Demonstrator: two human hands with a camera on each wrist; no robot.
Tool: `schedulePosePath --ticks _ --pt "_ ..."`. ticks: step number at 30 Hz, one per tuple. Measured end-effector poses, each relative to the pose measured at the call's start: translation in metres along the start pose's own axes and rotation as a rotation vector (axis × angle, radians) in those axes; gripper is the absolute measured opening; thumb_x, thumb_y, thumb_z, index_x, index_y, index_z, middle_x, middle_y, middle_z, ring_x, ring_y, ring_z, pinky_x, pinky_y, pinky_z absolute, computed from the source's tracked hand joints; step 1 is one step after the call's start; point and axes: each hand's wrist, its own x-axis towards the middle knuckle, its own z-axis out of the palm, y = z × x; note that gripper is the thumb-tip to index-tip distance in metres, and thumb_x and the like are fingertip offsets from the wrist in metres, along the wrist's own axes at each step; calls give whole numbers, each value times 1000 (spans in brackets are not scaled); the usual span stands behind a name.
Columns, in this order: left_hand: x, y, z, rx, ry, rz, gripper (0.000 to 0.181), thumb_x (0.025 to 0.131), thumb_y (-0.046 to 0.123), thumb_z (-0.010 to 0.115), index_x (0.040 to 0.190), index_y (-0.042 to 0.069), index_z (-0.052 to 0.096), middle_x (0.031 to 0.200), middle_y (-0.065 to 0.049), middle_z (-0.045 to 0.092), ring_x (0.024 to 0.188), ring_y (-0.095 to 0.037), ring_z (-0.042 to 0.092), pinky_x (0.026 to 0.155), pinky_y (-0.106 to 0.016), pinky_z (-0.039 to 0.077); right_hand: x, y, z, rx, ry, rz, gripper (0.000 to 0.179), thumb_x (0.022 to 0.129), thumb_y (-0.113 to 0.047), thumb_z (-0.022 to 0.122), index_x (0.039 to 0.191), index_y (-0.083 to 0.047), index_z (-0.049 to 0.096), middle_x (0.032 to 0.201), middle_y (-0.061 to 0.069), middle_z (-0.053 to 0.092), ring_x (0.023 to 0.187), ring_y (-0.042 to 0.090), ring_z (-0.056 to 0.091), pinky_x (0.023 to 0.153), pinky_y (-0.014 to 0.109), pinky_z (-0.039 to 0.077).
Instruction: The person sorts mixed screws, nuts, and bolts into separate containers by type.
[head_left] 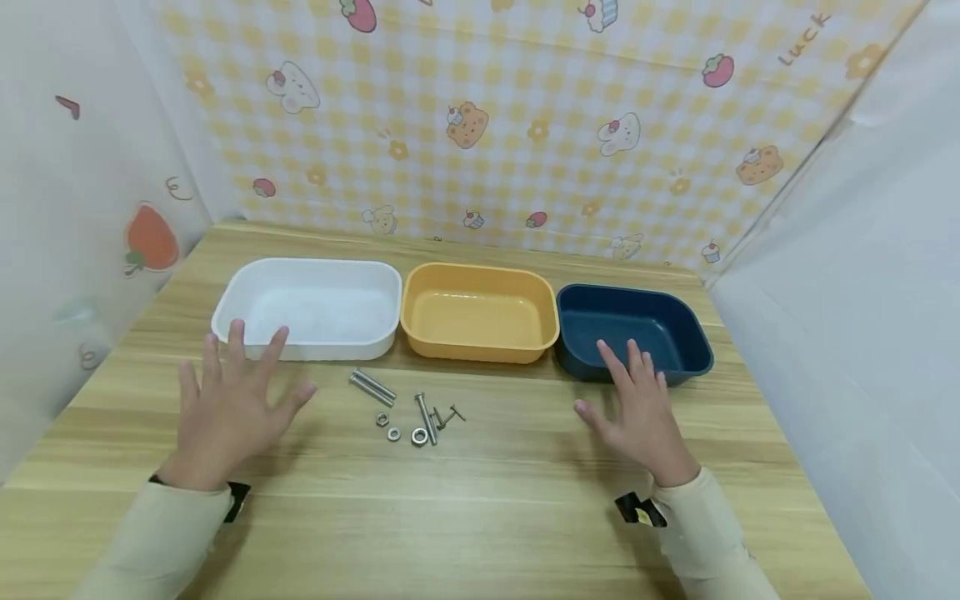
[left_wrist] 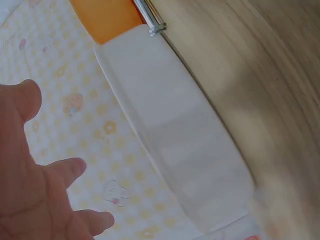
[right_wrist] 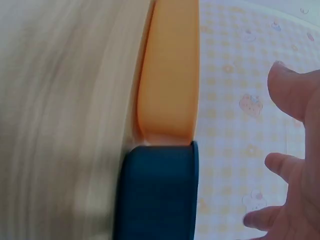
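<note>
My left hand (head_left: 231, 412), fingers spread and holding nothing, hovers in front of the white bin (head_left: 322, 350), its fingertips overlapping the near rim in the head view. On the right, my other hand (head_left: 637, 408) is spread over the front of the dark blue bin (head_left: 585, 367), also holding nothing. Between the hands lie two long bolts (head_left: 372, 388) side by side, a third bolt (head_left: 425, 418), several small screws (head_left: 450, 417), a large nut (head_left: 419, 436) and two smaller nuts (head_left: 382, 419). The left wrist view shows the thumb (left_wrist: 31, 100) apart from the fingers.
A yellow bin (head_left: 480, 353) stands between the white and blue ones, all in a row on the wooden table (head_left: 450, 517). Behind them hangs a checked cloth (head_left: 525, 167). White sheets (head_left: 862, 333) rise at both sides.
</note>
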Motion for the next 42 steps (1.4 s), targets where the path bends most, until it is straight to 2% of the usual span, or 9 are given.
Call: schedulePosePath --ticks 3,6,9,13,16,22,28,35,42 --pt "13 -11 -2 -126 -17 -19 86 97 55 46 155 3 10 151 -40 -1 131 -66 8 94 -81 16 11 -3 -4 97 -3 -36 79 90 -42 67 152 -13 30 153 29 23 137 51 23 103 70 25" --pt "27 -21 -8 -271 -3 -50 91 97 50 51 153 -2 0 151 -39 -1 130 -65 13 93 -79 22 26 -8 -7 204 12 -60 70 92 -36 67 148 -8 37 148 24 37 133 43 37 102 62 35" --pt "39 -31 -14 -377 35 -78 94 95 45 57 152 -4 1 151 -39 9 130 -63 19 97 -76 22 41 -14 -5 310 27 -92 61 92 -29 68 142 -4 45 136 21 53 122 36 52 97 53 45" --pt "49 -45 -18 -470 62 -104 90 93 40 63 152 -1 10 145 -36 27 125 -58 32 96 -73 26 56 -27 1 443 -17 -128 51 94 -23 66 136 -1 48 120 21 62 104 30 63 85 47 53" --pt "53 -54 -19 -500 33 -155 93 93 43 62 153 -1 6 147 -37 24 125 -59 33 95 -74 27 66 -38 5 493 -60 -170 48 94 -19 66 134 1 49 115 20 64 96 26 66 81 44 56" --pt "60 -67 -19 -526 -47 -252 105 92 52 58 151 -3 -9 153 -37 3 127 -63 25 97 -74 24 84 -58 14 543 -146 -179 45 95 -20 65 133 -1 51 115 17 64 96 25 66 81 43 55" --pt "63 -79 -15 -563 -89 -270 109 90 52 62 150 -3 -10 148 -42 10 131 -61 19 100 -74 19 99 -76 33 624 -242 -167 46 96 -25 64 134 -3 51 117 15 63 100 26 64 87 43 53" --pt "63 -87 -12 -513 -161 -229 94 91 49 63 148 -10 16 141 -39 32 122 -54 34 98 -69 29 107 -99 53 639 -270 -201 42 94 -24 65 130 -5 54 109 9 65 94 20 65 84 36 54" --pt "66 -87 -18 -531 -259 -254 104 90 54 62 148 -12 7 146 -40 23 126 -53 30 102 -70 24 115 -117 66 674 -300 -221 40 94 -22 66 128 -3 55 106 8 66 91 18 66 83 31 54"
